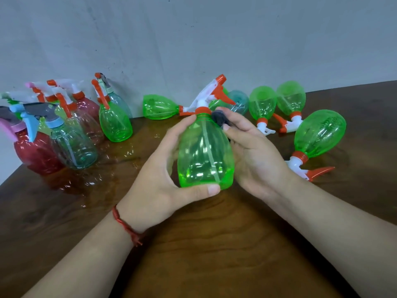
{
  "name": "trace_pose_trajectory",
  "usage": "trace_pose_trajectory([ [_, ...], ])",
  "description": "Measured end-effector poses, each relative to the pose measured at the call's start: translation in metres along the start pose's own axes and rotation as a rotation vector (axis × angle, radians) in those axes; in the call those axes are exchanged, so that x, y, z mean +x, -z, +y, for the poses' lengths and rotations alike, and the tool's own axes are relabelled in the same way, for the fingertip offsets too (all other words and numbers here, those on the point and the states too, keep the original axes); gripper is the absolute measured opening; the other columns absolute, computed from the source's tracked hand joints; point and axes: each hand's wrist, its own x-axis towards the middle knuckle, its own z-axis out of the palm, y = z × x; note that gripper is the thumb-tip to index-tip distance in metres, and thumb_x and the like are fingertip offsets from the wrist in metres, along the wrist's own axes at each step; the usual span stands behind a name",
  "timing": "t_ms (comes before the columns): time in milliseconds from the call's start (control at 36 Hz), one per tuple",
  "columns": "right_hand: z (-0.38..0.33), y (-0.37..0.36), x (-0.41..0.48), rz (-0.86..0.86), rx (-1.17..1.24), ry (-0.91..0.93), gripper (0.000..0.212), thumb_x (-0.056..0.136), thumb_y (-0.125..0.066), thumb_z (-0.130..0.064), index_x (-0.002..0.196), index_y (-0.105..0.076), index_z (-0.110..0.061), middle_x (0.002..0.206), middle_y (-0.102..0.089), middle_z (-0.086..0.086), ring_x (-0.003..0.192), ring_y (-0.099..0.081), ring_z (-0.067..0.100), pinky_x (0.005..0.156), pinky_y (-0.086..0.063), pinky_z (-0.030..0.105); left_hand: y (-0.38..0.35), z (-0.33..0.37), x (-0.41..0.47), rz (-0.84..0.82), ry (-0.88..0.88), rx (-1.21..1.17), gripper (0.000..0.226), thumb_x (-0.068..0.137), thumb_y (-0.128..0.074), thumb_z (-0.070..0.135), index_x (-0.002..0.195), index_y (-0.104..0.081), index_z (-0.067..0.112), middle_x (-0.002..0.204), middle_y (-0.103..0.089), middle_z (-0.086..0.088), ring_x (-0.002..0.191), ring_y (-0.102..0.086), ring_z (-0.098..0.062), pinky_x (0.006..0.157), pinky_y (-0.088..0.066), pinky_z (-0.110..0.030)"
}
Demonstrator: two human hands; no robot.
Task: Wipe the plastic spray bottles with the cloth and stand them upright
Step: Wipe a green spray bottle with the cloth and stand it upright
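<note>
A clear green spray bottle with a white and orange trigger head is held above the middle of the table. My left hand grips its body from the left, thumb under the base. My right hand lies against the bottle's right side and pinches a small dark cloth at the bottle's shoulder. Most of the cloth is hidden by my fingers. Several green bottles lie on their sides at the right and back. Several upright bottles, red, clear, teal and green, stand at the left.
The brown wooden table ends at a grey wall behind. Its left edge runs diagonally near the upright bottles. One upright green bottle stands apart at the back left. A lying green bottle rests just behind the held one.
</note>
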Motion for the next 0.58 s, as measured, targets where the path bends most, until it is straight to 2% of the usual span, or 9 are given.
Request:
trace_pose_trajectory([
  [111,-0.0021,-0.0031,-0.0007,-0.001,0.085,-0.079,0.033,0.107,-0.050,-0.006,0.129,-0.071,-0.020,0.127,-0.070,0.008,0.111,-0.066,0.025,0.090,-0.061,0.042,0.0014,-0.0020,-0.0002,-0.032,0.010,-0.052,0.113,0.075,-0.094,0.024,0.167,-0.029,0.023,0.167,-0.044,-0.003,0.152,-0.047,-0.028,0.123,-0.039,-0.060],
  [167,-0.0027,-0.0032,-0.0004,0.002,0.080,-0.081,0.034,0.108,-0.048,-0.004,0.126,-0.072,-0.019,0.125,-0.071,0.008,0.109,-0.067,0.023,0.090,-0.061,0.040,0.0036,-0.0044,0.0002,-0.043,0.000,-0.003,0.113,0.076,-0.097,0.025,0.167,-0.029,0.023,0.167,-0.044,-0.003,0.152,-0.046,-0.028,0.123,-0.039,-0.059],
  [361,0.0002,0.0002,0.0010,0.004,-0.132,0.087,0.034,0.106,-0.046,0.006,0.119,-0.073,-0.011,0.114,-0.078,0.004,0.111,-0.071,0.015,0.099,-0.059,0.033,0.0017,-0.0058,0.0013,0.008,-0.052,0.226,0.118,0.068,-0.101,0.027,0.162,-0.032,0.020,0.158,-0.051,0.005,0.149,-0.049,-0.019,0.124,-0.040,-0.040],
  [444,0.0030,0.0021,0.0015,0.001,-0.251,0.142,0.033,0.106,-0.050,0.007,0.117,-0.075,-0.012,0.117,-0.077,0.007,0.118,-0.069,0.018,0.112,-0.051,0.042,0.0050,-0.0077,0.0019,0.006,-0.063,0.290,0.120,0.064,-0.104,0.026,0.161,-0.033,0.023,0.156,-0.052,0.006,0.147,-0.051,-0.019,0.122,-0.042,-0.037],
  [583,0.0056,0.0053,0.0010,-0.024,-0.321,0.183,0.033,0.104,-0.054,0.009,0.117,-0.076,-0.011,0.122,-0.077,0.011,0.123,-0.070,0.020,0.113,-0.051,0.041,0.0026,-0.0091,0.0022,0.101,-0.026,0.286,0.115,0.065,-0.103,0.026,0.158,-0.036,0.025,0.145,-0.058,0.017,0.134,-0.060,-0.005,0.111,-0.046,-0.018],
])
